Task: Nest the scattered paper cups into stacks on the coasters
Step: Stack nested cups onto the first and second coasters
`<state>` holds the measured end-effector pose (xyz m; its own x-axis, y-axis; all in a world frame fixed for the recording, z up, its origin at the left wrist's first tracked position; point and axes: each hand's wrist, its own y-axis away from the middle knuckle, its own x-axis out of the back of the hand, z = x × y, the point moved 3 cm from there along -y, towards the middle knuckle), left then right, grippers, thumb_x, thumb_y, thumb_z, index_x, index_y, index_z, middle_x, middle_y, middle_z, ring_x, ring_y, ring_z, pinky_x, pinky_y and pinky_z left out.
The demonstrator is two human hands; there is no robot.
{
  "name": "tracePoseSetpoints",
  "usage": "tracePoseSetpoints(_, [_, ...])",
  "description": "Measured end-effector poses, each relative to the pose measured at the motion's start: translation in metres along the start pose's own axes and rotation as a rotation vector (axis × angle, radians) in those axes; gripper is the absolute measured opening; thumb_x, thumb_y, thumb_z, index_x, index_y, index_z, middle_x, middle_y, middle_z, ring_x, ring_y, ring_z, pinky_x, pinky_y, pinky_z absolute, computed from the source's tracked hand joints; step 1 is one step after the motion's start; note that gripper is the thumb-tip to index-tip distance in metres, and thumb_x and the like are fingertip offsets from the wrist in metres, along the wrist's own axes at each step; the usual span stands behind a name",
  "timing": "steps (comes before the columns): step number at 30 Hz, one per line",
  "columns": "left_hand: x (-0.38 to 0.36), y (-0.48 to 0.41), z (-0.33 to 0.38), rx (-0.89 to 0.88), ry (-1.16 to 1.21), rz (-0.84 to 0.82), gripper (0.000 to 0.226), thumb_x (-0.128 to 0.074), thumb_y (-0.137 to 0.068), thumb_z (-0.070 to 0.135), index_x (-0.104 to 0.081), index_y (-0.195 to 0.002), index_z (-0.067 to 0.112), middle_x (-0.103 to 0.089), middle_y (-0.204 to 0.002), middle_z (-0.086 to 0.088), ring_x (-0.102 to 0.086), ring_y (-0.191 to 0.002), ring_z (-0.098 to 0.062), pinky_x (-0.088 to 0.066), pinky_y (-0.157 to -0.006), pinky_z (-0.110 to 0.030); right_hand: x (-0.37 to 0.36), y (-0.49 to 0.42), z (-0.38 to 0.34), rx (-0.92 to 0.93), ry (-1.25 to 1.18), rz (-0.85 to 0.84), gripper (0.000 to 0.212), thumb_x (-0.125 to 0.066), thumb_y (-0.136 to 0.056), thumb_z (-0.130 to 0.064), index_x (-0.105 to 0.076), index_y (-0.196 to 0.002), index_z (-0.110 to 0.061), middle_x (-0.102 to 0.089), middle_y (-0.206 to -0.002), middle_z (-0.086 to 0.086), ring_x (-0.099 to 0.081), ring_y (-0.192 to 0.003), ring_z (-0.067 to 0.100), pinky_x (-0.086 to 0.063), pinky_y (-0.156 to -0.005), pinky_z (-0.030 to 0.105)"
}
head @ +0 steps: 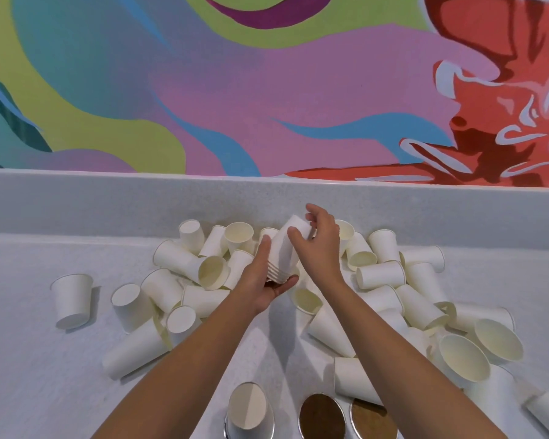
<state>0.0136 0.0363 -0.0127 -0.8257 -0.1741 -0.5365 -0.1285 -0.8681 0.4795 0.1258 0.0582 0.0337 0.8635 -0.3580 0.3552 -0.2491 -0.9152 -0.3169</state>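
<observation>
Several white paper cups lie scattered on a white counter. Above the pile, my left hand cups the rim end of a nested stack of cups held upside down and tilted. My right hand grips the top cup of that stack with curled fingers. Near the front edge sit round coasters: a dark brown coaster and a lighter brown coaster, both bare. To their left, an upside-down cup stack stands on a metal-rimmed coaster.
A low white backsplash runs behind the pile under a colourful mural wall. One cup stands inverted apart at the left. More cups crowd the right side of the counter.
</observation>
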Motion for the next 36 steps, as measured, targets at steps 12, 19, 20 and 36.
tracePoseSetpoints(12, [-0.013, 0.037, 0.008, 0.043, -0.269, -0.226, 0.016, -0.052, -0.097, 0.011, -0.059, -0.107, 0.002, -0.065, -0.102, -0.012, -0.066, -0.088, -0.018, -0.060, -0.067, -0.023, 0.025, 0.032, 0.002, -0.499, -0.233, -0.149, 0.060, -0.068, -0.081, -0.031, -0.033, -0.126, -0.011, -0.055, -0.117, 0.008, -0.060, -0.096, 0.022, -0.053, -0.077, 0.037])
tracePoseSetpoints(19, [-0.007, 0.075, 0.010, -0.026, -0.977, -0.261, 0.043, -0.076, -0.080, 0.015, -0.055, -0.118, 0.010, -0.067, -0.110, -0.010, -0.068, -0.094, -0.023, -0.059, -0.075, -0.028, 0.054, 0.074, 0.001, -0.401, -0.188, -0.308, 0.071, -0.074, -0.074, -0.037, -0.036, -0.132, -0.021, -0.053, -0.122, 0.005, -0.058, -0.108, 0.024, -0.055, -0.089, 0.049])
tracePoseSetpoints(20, [-0.007, 0.081, 0.007, -0.060, -1.090, -0.266, 0.047, -0.078, -0.078, 0.017, -0.054, -0.119, 0.013, -0.066, -0.110, -0.008, -0.067, -0.097, -0.023, -0.058, -0.079, -0.031, 0.059, 0.084, 0.000, -0.366, -0.157, -0.329, 0.069, -0.074, -0.078, -0.035, -0.034, -0.133, -0.021, -0.052, -0.123, 0.005, -0.057, -0.109, 0.023, -0.055, -0.089, 0.048])
tracePoseSetpoints(36, [-0.013, 0.129, -0.050, -0.201, -1.661, -0.457, 0.065, -0.070, -0.072, -0.005, -0.049, -0.130, 0.015, -0.063, -0.112, -0.009, -0.059, -0.108, -0.028, -0.052, -0.091, -0.045, 0.089, 0.202, 0.047, -0.132, 0.137, -0.420, 0.071, -0.077, -0.079, -0.026, -0.033, -0.134, -0.013, -0.049, -0.124, -0.002, -0.051, -0.110, 0.014, -0.043, -0.079, 0.022])
